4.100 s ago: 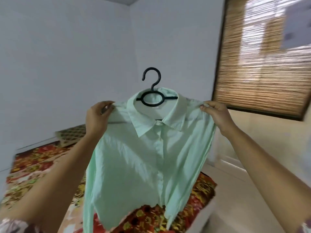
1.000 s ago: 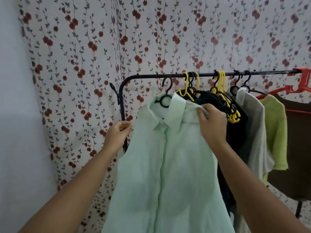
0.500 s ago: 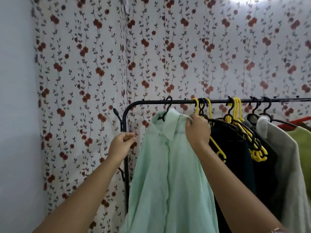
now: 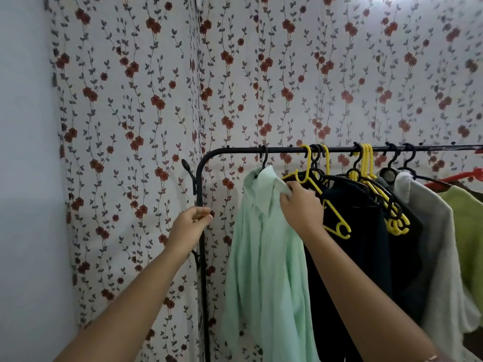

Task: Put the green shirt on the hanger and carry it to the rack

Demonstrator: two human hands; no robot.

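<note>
Evidently the pale green woven shirt [image 4: 264,257] hangs on a black plastic hanger [image 4: 264,160] whose hook appears to sit over the black metal rack rail [image 4: 339,148], near the rail's 9 o'clock end. The right hand [image 4: 300,207] pinches shoulder cloth at the collar's 3 o'clock side between thumb and curled fingers. The left hand [image 4: 189,223], at the shirt's 9 o'clock, has fingers loosely curled toward the thumb with nothing seen between them; contact with the rack upright cannot be determined. The fabric appears light, soft and limp, likely to slip off a smooth hanger, so hold is best taken at the shoulder seams or the hook. Yellow plastic hangers [image 4: 366,163] and dark garments [image 4: 350,244] crowd the 3 o'clock side. No brand, label or writing is legible.
</note>
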